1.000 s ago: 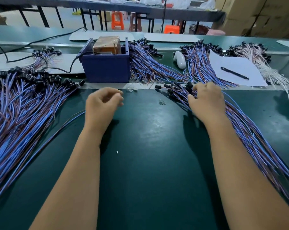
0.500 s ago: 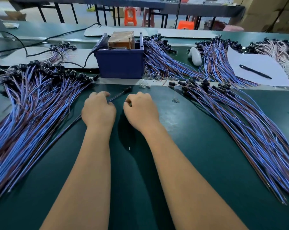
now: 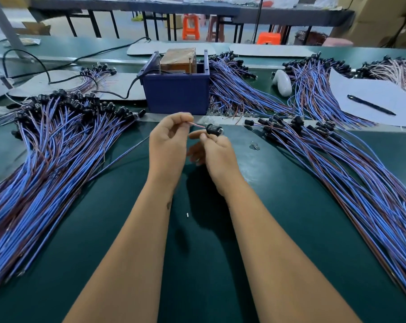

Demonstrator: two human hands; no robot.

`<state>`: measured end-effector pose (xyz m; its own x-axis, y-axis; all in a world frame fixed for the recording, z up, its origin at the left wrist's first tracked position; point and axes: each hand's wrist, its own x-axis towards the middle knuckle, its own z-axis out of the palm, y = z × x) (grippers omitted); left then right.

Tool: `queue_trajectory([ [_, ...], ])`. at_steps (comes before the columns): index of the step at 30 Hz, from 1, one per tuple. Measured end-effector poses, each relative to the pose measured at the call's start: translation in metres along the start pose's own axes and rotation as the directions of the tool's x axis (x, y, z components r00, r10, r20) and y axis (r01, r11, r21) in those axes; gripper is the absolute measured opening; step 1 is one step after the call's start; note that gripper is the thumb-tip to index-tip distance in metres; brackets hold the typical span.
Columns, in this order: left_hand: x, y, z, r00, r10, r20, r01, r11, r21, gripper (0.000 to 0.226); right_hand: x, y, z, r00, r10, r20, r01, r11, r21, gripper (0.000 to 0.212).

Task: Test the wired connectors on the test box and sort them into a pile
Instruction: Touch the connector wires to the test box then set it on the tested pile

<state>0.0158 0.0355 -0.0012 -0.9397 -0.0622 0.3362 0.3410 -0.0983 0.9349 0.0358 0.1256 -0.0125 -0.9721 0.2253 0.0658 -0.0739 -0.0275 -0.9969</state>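
While both hands meet above the green counter (image 3: 279,194), the left hand (image 3: 168,145) pinches the thin wire and the right hand (image 3: 217,155) grips one black connector (image 3: 212,129) with a clear tip. Two large wire piles flank them; one blue test box (image 3: 176,92) sits beyond.

Bright overhead light, soft shadows, wide-angle bending at edges.
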Motion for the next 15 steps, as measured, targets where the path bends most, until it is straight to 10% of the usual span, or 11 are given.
queue_trajectory([
  [5, -0.009, 0.01, 0.0, 0.945, -0.102, 0.311, 0.247, 0.845, -0.474, 0.042, 0.005, -0.007, -0.016, 0.991, 0.101, 0.088, -0.125, 0.929, 0.348, 0.046],
  [15, -0.007, 0.011, -0.011, 0.687, -0.41, 0.599, 0.577, 0.81, -0.107, 0.034, -0.001, -0.015, -0.025, 0.988, 0.096, 0.118, -0.143, 0.852, 0.504, 0.015],
])
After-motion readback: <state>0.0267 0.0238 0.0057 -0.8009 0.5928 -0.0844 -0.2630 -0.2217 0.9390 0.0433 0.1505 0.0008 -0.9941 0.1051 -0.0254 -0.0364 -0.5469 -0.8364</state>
